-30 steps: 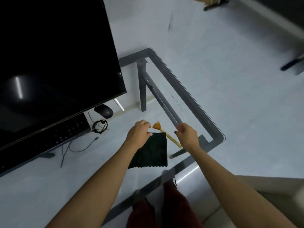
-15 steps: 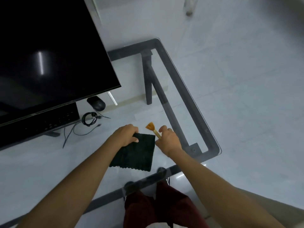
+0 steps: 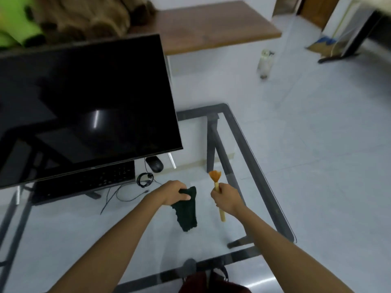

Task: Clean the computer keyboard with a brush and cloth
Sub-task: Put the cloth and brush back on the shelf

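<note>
The left hand (image 3: pixel 175 192) grips the dark cloth (image 3: pixel 187 210); the right hand (image 3: pixel 225 199) holds the brush (image 3: pixel 216 193), bristles up. At ten o'clock, the keyboard (image 3: pixel 84 181) lies partly under the overhanging monitor (image 3: pixel 84 106), with a mouse (image 3: pixel 154 163) and coiled cable (image 3: pixel 145 179) between.

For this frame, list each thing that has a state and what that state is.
Left hand: grips the cloth.
Cloth: bunched, hanging from the hand.
Right hand: grips the brush handle.
Brush: held with bristles up.
Monitor: screen dark.
Keyboard: partly under the monitor, untouched.
Mouse: untouched.
</note>
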